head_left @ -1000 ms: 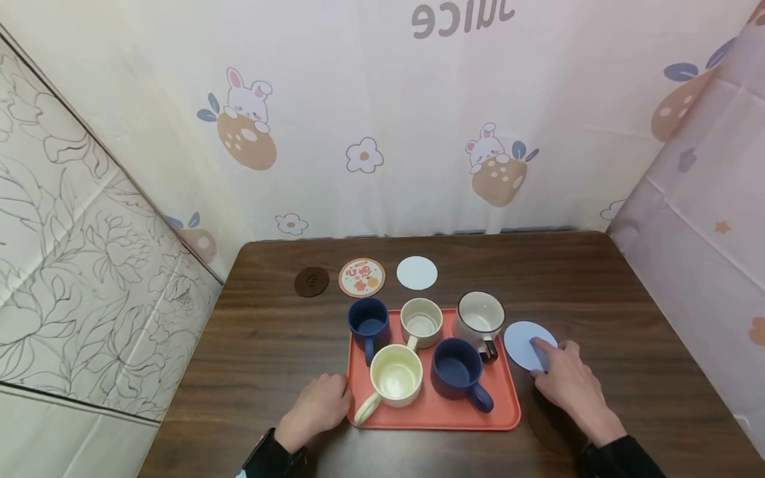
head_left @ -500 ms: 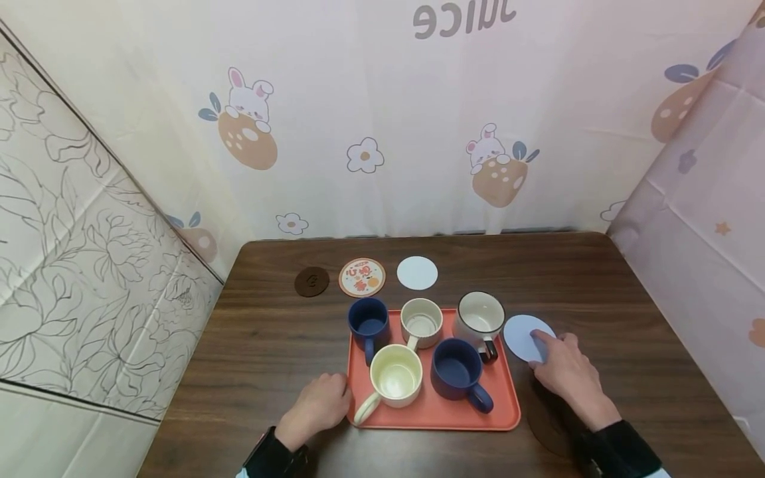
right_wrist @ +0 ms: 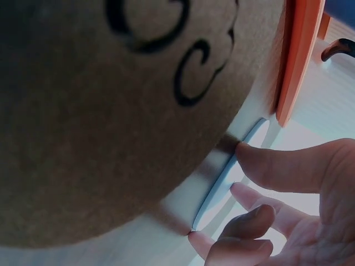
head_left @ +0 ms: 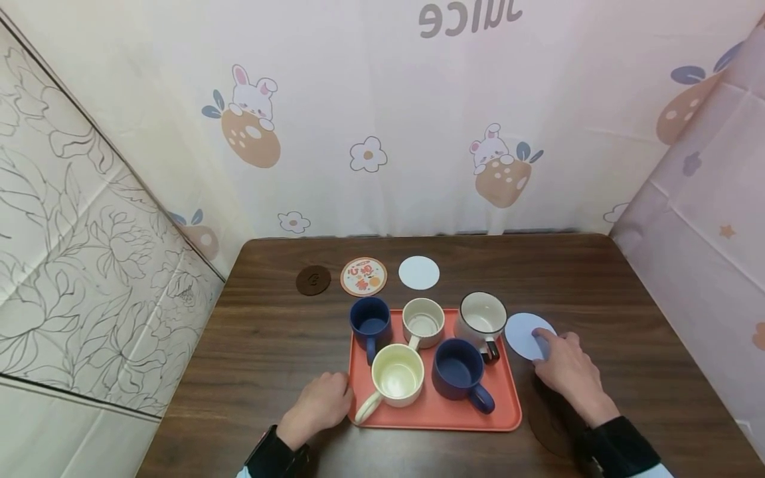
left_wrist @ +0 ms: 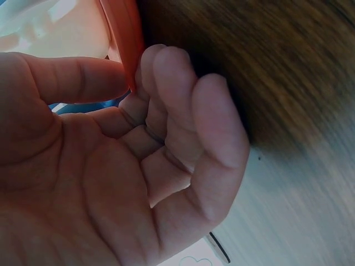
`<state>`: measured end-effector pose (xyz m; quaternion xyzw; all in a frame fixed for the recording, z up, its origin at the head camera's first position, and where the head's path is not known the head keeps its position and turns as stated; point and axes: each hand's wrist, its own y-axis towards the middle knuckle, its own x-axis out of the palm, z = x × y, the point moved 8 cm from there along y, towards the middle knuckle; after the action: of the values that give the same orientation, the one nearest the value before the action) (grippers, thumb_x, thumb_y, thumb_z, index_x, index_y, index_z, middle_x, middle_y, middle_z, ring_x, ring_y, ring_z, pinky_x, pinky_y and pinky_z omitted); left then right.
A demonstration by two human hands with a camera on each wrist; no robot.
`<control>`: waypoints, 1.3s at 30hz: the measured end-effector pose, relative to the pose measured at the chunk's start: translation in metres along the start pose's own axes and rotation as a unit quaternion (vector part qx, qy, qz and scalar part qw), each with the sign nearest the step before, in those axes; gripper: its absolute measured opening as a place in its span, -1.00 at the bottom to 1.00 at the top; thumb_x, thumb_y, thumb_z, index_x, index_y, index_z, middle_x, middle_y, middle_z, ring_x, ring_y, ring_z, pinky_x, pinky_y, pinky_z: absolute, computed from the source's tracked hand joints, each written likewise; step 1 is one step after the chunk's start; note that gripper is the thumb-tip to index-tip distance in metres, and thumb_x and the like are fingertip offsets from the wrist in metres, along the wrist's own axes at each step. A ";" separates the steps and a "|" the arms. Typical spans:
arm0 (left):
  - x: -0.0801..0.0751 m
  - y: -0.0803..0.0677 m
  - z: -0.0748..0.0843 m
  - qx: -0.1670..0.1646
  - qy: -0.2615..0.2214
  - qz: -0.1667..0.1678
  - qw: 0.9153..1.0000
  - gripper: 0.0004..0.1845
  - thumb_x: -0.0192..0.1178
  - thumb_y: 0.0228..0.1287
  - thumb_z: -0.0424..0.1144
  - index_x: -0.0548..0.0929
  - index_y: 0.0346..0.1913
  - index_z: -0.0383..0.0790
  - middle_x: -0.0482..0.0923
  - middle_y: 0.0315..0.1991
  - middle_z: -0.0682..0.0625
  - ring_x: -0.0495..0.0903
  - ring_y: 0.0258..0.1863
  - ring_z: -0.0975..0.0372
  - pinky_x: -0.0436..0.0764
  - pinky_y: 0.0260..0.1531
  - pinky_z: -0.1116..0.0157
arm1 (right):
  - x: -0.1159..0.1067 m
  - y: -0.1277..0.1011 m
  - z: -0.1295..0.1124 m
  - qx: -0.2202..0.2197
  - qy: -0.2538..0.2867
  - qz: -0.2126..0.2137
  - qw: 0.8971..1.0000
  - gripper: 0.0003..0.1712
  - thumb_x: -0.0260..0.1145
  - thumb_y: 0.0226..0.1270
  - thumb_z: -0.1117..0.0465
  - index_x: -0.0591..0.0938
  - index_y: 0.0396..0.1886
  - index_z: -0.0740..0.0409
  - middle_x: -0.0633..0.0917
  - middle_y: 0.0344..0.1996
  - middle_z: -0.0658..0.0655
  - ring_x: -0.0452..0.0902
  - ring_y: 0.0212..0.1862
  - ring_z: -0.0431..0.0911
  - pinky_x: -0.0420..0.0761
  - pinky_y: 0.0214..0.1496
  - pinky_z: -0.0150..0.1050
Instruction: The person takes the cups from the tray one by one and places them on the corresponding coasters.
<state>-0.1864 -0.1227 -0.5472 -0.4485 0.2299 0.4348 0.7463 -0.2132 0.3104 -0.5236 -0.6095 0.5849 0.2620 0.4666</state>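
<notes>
My left hand [head_left: 321,400] holds the left rim of a coral-red tray [head_left: 445,419]. Its thumb and curled fingers meet at the rim [left_wrist: 126,44] in the left wrist view. Over to the right, my right hand [head_left: 570,373] pinches a light-blue round coaster [head_left: 521,336] beside the tray, index fingertip on top and thumb at the near edge. On the tray stand a pale yellow-green mug [head_left: 397,375], two navy mugs [head_left: 457,362], a small cream mug [head_left: 423,320] and a white mug [head_left: 481,312] with black rim and handle.
Along the table's back lie a dark brown coaster [head_left: 313,280], a fruit-print coaster [head_left: 363,276] and a white coaster [head_left: 419,273]. A brown round piece with black curls [right_wrist: 138,138] lies close under the right wrist. A printed curtain [head_left: 418,186] hangs behind the table.
The light-blue coaster has shifted slightly away from me, toward the back of the table, with my right hand on it. My left hand and the tray have stayed put.
</notes>
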 end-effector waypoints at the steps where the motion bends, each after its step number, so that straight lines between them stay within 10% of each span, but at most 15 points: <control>1: 0.000 0.000 0.000 -0.002 -0.001 -0.002 1.000 -0.80 0.12 0.54 -0.27 0.61 -0.32 -0.21 0.45 -0.57 -0.02 0.46 -0.65 0.19 0.40 -0.59 0.29 | 0.000 0.001 0.000 -0.002 0.001 0.001 1.000 -0.20 0.49 0.24 0.28 0.41 0.45 0.37 0.29 0.14 0.68 0.51 -0.14 0.45 0.63 -0.20 0.38; 39: -0.004 -0.002 0.006 0.044 0.010 0.015 0.999 -0.75 0.09 0.51 -0.31 0.54 -0.42 -0.17 0.38 -0.60 0.01 0.40 -0.66 0.20 0.32 -0.63 0.29 | -0.009 0.047 -0.014 -0.033 -0.014 0.003 0.999 -0.28 0.46 0.25 0.26 0.47 0.39 0.37 0.34 0.17 0.67 0.46 -0.07 0.45 0.62 -0.17 0.38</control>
<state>-0.1872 -0.1198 -0.5406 -0.4164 0.2629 0.4308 0.7562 -0.2631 0.3077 -0.5221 -0.6191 0.5710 0.2908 0.4539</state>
